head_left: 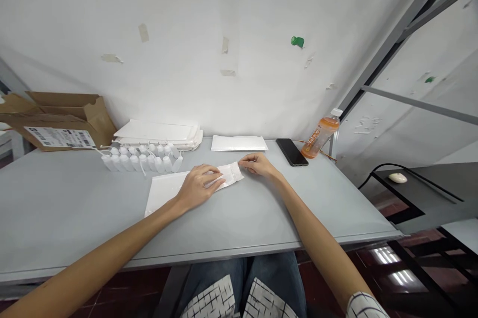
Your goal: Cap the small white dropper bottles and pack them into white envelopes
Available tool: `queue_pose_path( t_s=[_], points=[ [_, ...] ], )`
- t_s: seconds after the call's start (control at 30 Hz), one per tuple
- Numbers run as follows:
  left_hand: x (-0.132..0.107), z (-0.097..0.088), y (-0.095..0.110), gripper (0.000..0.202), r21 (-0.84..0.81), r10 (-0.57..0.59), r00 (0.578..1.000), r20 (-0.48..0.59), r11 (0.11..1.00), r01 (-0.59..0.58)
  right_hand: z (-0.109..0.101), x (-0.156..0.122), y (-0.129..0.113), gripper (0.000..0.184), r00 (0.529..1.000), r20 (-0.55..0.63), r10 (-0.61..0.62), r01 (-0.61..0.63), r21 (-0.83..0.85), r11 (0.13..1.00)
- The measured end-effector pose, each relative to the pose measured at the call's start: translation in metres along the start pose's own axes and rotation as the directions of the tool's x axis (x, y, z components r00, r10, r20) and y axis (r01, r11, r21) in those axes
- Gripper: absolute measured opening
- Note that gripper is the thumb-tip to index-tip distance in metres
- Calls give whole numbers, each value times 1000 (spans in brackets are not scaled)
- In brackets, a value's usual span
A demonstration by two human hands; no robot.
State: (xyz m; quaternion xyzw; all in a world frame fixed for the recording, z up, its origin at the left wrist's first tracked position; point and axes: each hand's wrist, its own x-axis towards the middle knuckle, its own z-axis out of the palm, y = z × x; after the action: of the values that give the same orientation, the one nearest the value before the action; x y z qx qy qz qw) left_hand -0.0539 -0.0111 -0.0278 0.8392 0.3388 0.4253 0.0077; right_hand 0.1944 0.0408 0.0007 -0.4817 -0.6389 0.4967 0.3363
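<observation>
A white mailing envelope lies slantwise on the grey table, its narrower flap end reaching up to the right. My left hand rests on top of it, fingers stretched out and pressing lightly near the flap. At the flap's right edge, my right hand has thumb and fingers pinched together on the corner. Whether a thin strip is between those fingers is too small to make out. Behind my left hand stand several small white plastic bottles with thin spouts, grouped in rows.
A stack of white envelopes lies behind the bottles, beside an opened cardboard box. Against the wall is another flat white envelope. To the right are a black phone and an orange drink bottle, tilted in view.
</observation>
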Motion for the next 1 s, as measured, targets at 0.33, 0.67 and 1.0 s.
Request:
queue_pose_path(
  t_s=[0.33, 0.67, 1.0],
  points=[
    [-26, -46, -10, 13, -38, 67, 998, 21, 997, -66, 58, 69, -46, 20, 944, 207, -255, 302, -240, 923],
    [-31, -52, -15, 15, -50, 48, 999, 15, 998, -47, 133, 119, -75, 25, 820, 517, -246, 510, -465, 723],
    [-31, -53, -14, 15, -58, 46, 999, 28, 997, -44, 120, 110, -73, 26, 867, 466, -174, 456, -605, 653]
  ],
)
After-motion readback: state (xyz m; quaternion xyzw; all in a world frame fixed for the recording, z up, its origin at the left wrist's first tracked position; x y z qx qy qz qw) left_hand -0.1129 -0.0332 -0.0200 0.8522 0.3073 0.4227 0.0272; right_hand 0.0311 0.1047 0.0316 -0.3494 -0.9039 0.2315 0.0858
